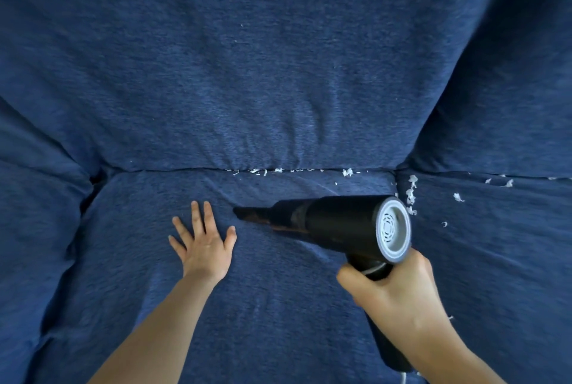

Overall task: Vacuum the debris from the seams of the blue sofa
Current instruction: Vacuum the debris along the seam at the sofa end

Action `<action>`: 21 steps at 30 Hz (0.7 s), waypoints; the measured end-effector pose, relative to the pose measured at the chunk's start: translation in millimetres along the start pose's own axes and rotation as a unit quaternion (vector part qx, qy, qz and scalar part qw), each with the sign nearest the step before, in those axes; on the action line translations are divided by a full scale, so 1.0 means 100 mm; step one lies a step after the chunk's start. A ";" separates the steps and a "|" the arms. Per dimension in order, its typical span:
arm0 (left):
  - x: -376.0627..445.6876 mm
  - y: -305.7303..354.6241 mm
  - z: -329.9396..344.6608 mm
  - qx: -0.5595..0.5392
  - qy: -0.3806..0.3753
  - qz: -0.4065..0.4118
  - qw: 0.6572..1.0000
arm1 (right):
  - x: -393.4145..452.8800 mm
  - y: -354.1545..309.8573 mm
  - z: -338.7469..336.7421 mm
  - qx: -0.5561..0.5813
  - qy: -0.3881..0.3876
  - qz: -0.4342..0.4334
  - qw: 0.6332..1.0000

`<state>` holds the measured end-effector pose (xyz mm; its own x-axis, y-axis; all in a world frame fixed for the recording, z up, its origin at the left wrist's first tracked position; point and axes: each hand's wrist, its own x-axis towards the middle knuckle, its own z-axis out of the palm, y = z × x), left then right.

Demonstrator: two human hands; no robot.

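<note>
The blue sofa (278,74) fills the view. My right hand (393,287) grips the handle of a black handheld vacuum (337,222) with a grey rear vent. Its narrow nozzle tip (240,212) points left and rests on the seat cushion, a little below the back seam (185,169). My left hand (204,244) lies flat on the seat cushion with fingers spread, just left of the nozzle. White debris (263,171) sits along the back seam, right of centre. More white debris (411,194) lies in the vertical seam between the seat cushions.
Scattered white scraps (458,197) lie on the right seat cushion and along its back seam. A deep gap (89,194) opens between the seat cushion and the left armrest. A thin white cord (404,379) hangs from the vacuum's handle at the bottom edge.
</note>
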<state>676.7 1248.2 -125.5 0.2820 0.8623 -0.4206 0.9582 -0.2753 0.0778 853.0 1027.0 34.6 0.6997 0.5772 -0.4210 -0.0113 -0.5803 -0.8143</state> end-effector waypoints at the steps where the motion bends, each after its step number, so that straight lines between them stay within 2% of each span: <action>1: 0.00 0.01 0.00 0.004 0.000 -0.002 1.000 | 0.03 0.02 0.02 0.004 0.008 0.007 1.000; 3: 0.00 0.01 0.00 0.009 0.013 0.005 1.000 | 0.07 0.01 0.09 0.016 0.017 0.010 1.000; 8: 0.11 0.06 -0.05 0.036 0.064 0.080 0.994 | 0.21 -0.05 0.27 0.049 0.047 0.013 0.998; 14: 0.28 0.23 -0.08 0.050 0.052 0.141 0.987 | 0.32 -0.11 0.39 0.079 0.075 0.048 0.993; 21: 0.21 0.15 0.01 0.093 0.073 0.178 0.977 | 0.26 -0.30 0.70 0.161 0.078 0.117 0.977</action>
<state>697.5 1261.7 -134.3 0.6134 0.7447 -0.2629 0.7760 -0.6302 0.0253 821.6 1099.7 20.1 0.7506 0.3417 -0.5655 -0.3909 -0.4603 -0.7970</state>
